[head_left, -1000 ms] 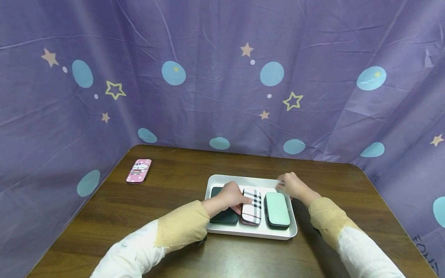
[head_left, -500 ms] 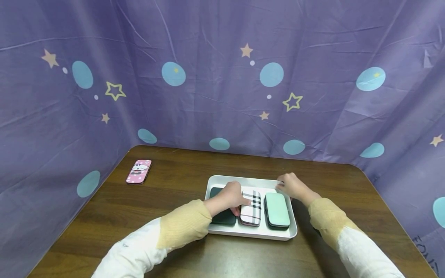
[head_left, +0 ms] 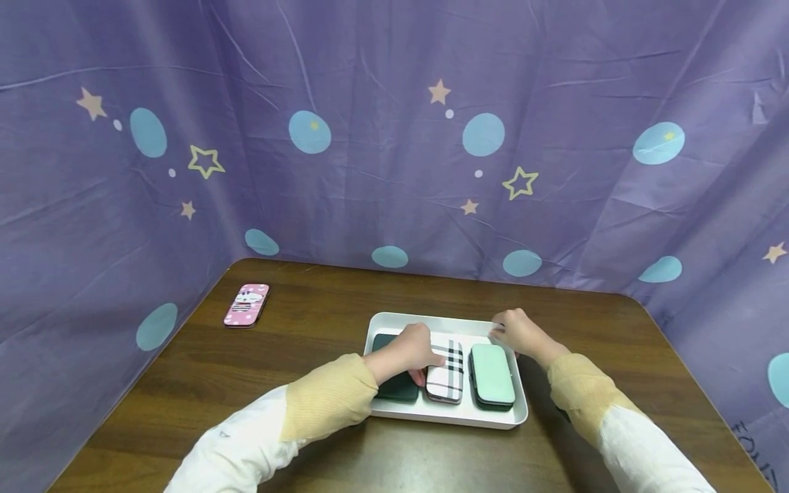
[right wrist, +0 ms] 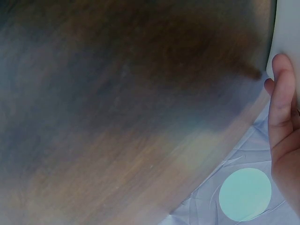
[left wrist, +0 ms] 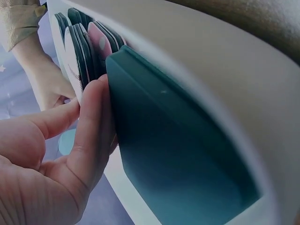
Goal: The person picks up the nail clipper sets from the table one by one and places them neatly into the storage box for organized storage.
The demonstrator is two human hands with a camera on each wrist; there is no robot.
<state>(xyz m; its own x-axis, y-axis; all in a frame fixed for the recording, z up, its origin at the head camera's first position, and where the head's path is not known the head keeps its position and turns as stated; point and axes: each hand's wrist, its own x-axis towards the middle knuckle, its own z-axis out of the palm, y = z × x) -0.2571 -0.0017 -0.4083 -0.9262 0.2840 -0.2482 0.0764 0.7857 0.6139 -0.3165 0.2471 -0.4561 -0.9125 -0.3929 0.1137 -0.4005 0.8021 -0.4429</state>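
Note:
My left hand [head_left: 408, 350] reaches into a white tray [head_left: 440, 417] and pinches the left edge of a white plaid case [head_left: 452, 388], thumb on top. In the left wrist view its fingers run between the plaid case and a dark green case [left wrist: 164, 136]; a pink case [left wrist: 99, 40] shows beneath the plaid one. To the right lies a mint green case [head_left: 492, 373], stacked on a dark one. My right hand [head_left: 522, 334] grips the tray's far right corner. Its fingers [right wrist: 281, 101] press the tray's outer wall in the right wrist view.
A pink case with a cat picture [head_left: 246, 305] lies at the far left of the brown wooden table [head_left: 308, 294]. A purple curtain [head_left: 394, 137] with stars and blue spots hangs behind and beside the table.
The plaid case and the dark green case have shifted slightly left in the tray, and less of the pink edge shows under the plaid one. The right hand stays at the corner.

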